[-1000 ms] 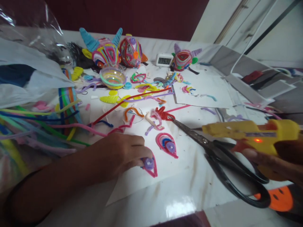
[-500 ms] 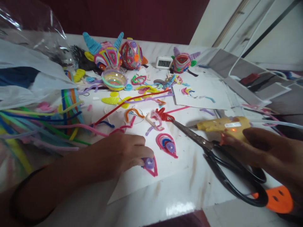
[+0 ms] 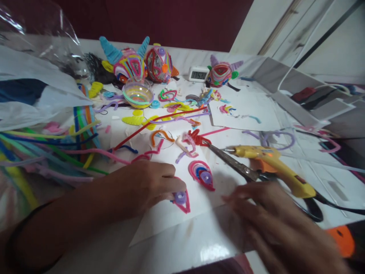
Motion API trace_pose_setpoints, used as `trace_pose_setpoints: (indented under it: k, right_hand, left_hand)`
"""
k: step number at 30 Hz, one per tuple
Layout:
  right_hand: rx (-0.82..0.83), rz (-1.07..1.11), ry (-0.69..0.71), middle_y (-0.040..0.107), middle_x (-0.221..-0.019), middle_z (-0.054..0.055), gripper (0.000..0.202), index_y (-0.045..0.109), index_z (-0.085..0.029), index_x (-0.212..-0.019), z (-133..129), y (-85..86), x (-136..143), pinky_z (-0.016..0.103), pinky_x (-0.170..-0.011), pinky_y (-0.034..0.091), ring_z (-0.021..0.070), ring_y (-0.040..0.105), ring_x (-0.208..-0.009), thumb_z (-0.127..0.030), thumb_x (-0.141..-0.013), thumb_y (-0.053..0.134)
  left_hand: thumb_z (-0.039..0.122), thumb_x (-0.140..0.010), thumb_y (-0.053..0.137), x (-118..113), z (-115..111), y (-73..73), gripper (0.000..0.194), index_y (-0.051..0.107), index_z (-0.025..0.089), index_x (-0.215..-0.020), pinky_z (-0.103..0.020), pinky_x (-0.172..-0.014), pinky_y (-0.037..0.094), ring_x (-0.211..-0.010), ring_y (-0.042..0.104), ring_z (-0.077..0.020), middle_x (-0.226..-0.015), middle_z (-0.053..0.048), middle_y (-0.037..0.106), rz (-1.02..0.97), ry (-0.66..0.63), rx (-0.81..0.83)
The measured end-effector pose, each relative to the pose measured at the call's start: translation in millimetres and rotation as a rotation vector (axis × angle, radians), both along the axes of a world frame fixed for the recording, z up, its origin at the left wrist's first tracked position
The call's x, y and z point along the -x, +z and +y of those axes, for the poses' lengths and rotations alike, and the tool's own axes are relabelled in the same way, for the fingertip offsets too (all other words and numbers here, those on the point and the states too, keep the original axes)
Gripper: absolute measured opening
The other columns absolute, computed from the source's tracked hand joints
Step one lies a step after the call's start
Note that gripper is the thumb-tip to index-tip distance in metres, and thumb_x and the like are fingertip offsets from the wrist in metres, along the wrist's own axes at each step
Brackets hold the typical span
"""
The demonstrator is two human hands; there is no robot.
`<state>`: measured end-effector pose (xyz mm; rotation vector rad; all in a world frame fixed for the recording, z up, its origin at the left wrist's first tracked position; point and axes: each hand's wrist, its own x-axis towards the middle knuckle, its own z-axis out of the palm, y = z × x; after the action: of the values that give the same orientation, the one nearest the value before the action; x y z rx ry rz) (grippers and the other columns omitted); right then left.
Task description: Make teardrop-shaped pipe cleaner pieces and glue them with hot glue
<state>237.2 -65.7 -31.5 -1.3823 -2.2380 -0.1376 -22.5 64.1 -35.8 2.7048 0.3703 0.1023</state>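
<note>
My left hand [image 3: 155, 182] rests on the white paper [image 3: 159, 224], its fingertips pressed on a teardrop-shaped piece with a purple coil [image 3: 180, 197] and pink outline. Beside it lies a matching pink, blue and purple teardrop [image 3: 203, 175], untouched. Over the table at the right, my right hand [image 3: 265, 213] is blurred, its fingers partly spread, and nothing shows in it. Beyond that hand a yellow glue gun [image 3: 273, 163] lies on its side. Scissors [image 3: 236, 163] with black handles lie partly under the glue gun and my right hand.
Loose pipe cleaners [image 3: 42, 152] spread at the left. At the back stand a blue-horned ball figure [image 3: 129, 66], another wrapped ball [image 3: 160, 64], a clear bowl [image 3: 138, 93], a white digital clock [image 3: 198, 74] and a purple-horned figure [image 3: 221, 74]. A grey tray [image 3: 302, 91] sits at the right.
My right hand has let go of the glue gun, now lying on the table, and moved left and nearer to me. My left hand has barely moved.
</note>
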Motion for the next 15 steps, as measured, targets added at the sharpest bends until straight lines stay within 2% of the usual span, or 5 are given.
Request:
trace_pose_setpoints:
  k: [1,4,9,11,15]
  right_hand:
    - [0.102,0.051,0.104,0.06,-0.103,0.01,0.019,0.059,-0.017,-0.107,0.1,-1.1,13.9,0.027,-0.072,0.052,0.0183,0.059,-0.096,-0.017,-0.095,0.044]
    - [0.222,0.082,0.16,0.061,-0.106,0.01,0.026,0.059,-0.017,-0.115,4.3,-10.3,40.5,0.037,-0.074,0.049,0.0235,0.054,-0.095,-0.014,-0.092,0.048]
    - [0.142,0.123,0.162,0.061,-0.103,0.012,0.029,0.06,-0.012,-0.118,10.2,-25.0,49.5,0.041,-0.073,0.045,0.0254,0.052,-0.093,-0.014,-0.093,0.046]
    - [0.144,0.1,0.18,0.061,-0.102,0.012,0.026,0.062,-0.011,-0.114,10.3,-26.2,51.0,0.04,-0.074,0.044,0.0248,0.052,-0.092,-0.014,-0.093,0.047]
    - [0.077,0.046,0.151,0.06,-0.106,0.011,0.033,0.057,-0.012,-0.124,11.3,-24.6,54.7,0.04,-0.075,0.041,0.0255,0.051,-0.094,-0.017,-0.095,0.042]
  left_hand:
    - [0.019,-0.093,0.044,0.1,-0.3,-0.3,0.016,0.059,0.023,-0.098,-0.025,-0.072,0.043,-0.076,0.055,-0.0148,-0.091,-0.003,0.062,-0.012,0.001,0.0]
    - [0.019,-0.092,0.044,-0.5,-1.0,-1.1,0.016,0.059,0.023,-0.097,-0.025,-0.072,0.044,-0.075,0.055,-0.0152,-0.089,-0.003,0.061,-0.034,0.011,0.006]
    - [0.019,-0.091,0.046,-0.8,-0.5,-1.6,0.014,0.059,0.023,-0.096,-0.026,-0.069,0.044,-0.073,0.055,-0.0159,-0.086,-0.003,0.059,-0.034,0.01,0.043]
    - [0.02,-0.091,0.047,-0.4,-0.6,-1.2,0.015,0.059,0.024,-0.098,-0.026,-0.07,0.044,-0.074,0.055,-0.0161,-0.088,-0.003,0.059,-0.032,0.012,0.043]
    - [0.019,-0.092,0.046,-0.3,-1.4,-0.2,0.019,0.059,0.025,-0.105,-0.026,-0.068,0.041,-0.074,0.055,-0.0155,-0.087,-0.001,0.06,-0.029,0.016,0.01]
